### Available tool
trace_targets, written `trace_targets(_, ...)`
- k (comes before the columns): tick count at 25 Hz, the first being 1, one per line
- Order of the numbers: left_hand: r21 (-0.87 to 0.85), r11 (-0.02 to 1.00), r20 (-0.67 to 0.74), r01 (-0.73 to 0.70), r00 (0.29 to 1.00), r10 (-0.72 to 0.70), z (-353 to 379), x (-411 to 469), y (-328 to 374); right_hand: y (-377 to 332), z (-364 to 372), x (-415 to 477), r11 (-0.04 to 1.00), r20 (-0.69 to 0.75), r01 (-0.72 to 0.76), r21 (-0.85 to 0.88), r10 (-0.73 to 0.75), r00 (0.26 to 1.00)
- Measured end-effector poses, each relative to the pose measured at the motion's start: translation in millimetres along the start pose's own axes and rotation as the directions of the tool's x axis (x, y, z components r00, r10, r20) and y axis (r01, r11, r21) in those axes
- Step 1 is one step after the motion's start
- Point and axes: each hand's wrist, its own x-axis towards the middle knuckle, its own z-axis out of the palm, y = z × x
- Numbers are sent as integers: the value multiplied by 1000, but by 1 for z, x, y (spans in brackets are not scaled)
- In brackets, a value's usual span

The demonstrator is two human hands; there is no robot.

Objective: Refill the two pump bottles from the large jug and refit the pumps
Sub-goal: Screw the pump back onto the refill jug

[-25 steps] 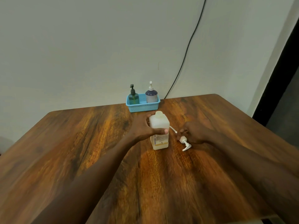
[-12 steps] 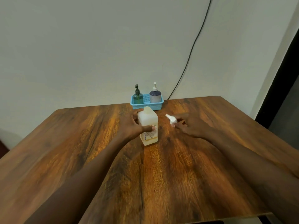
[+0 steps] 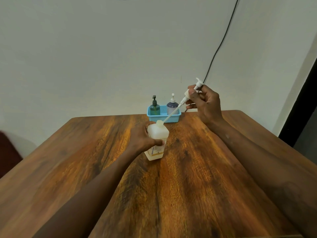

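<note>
The right hand (image 3: 205, 103), which was picking the white pump (image 3: 187, 94) off the table (image 3: 197, 177) a second ago, is now pinching it aloft, tube tip nearing the neck of the bottle (image 3: 157, 140) the left hand (image 3: 143, 139) is gripping, suggesting refitting is beginning.

The left hand (image 3: 143, 136) covers the left side of the white bottle (image 3: 157, 140), whose label print is mostly too small to read. The blue basket (image 3: 163, 115) hides both pump bottles' bases. Both forearms run off the bottom edge.
</note>
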Motion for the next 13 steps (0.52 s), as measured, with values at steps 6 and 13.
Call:
trace_targets(6, 19, 1000, 19, -21, 1000, 21, -4, -3, 0, -4, 1, 5, 996, -63, -39, 75, 44, 997)
trace_targets(13, -11, 999, 8, -50, 999, 51, -7, -3, 9, -4, 6, 0, 994, 33, -106, 29, 105, 994)
